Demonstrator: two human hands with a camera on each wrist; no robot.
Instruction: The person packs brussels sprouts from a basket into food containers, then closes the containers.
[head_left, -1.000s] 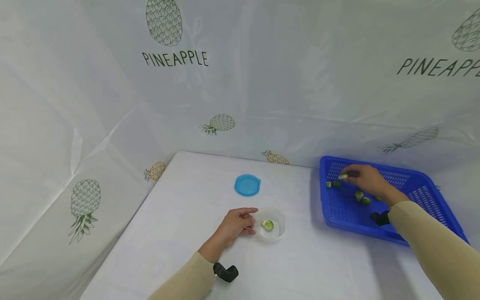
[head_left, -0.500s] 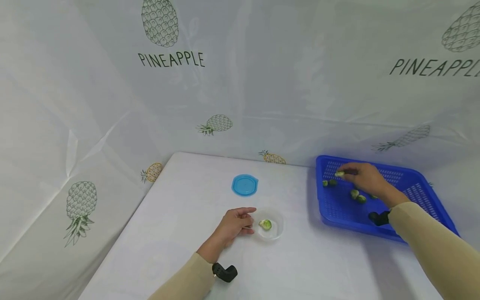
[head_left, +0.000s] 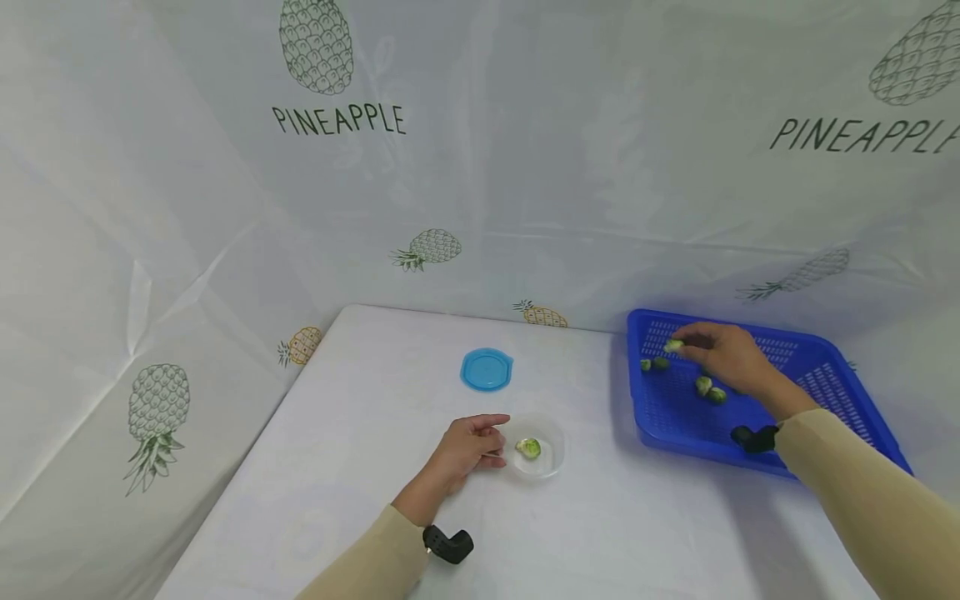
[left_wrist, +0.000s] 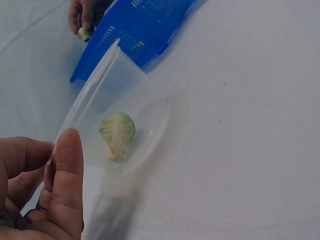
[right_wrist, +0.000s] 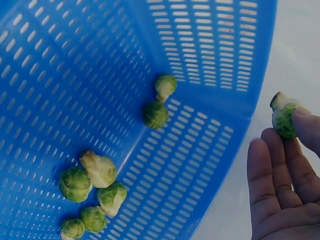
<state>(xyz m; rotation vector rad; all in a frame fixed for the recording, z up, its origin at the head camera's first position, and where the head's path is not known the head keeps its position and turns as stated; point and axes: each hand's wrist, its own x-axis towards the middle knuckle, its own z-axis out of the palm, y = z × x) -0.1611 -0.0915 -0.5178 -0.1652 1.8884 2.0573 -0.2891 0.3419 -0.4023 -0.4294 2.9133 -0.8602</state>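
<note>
Nearest, two beige sleeves [head_left: 375, 554] reach in from the bottom, one on each side, leaving a wide stretch of the white worktop [head_left: 600, 542] between them. The worktop's left edge slants away past the left forearm, with a band of surface between the two. The left forearm angles inward, a black device [head_left: 448, 546] at its wrist, and ends in the left grip [head_left: 467, 447], which pinches the rim of a clear container [head_left: 557, 454] on its left side, index finger stretched along the top. The container is upright in the head view, a single sprout [head_left: 529, 448] lying inside near the middle. To its right, a broad strip of worktop separates it from the front rim of a blue basket [head_left: 712, 447]. The right forearm crosses that rim, and the right grip [head_left: 723, 354], palm partly turned up in its wrist view, hangs over the basket's left end with a held sprout [right_wrist: 285, 117] grasped between thumb and fingers. Below, loose sprouts [right_wrist: 75, 184] lie on the basket's slotted floor: two touching near a corner, five bunched farther along. A blue lid [head_left: 486, 370] lies flat beyond the container, well apart from the basket and the worktop's far edge. Behind that edge hangs a pale, creased backdrop [head_left: 555, 183], printed with pineapples and the word PINEAPPLE, also covering the left side.
</note>
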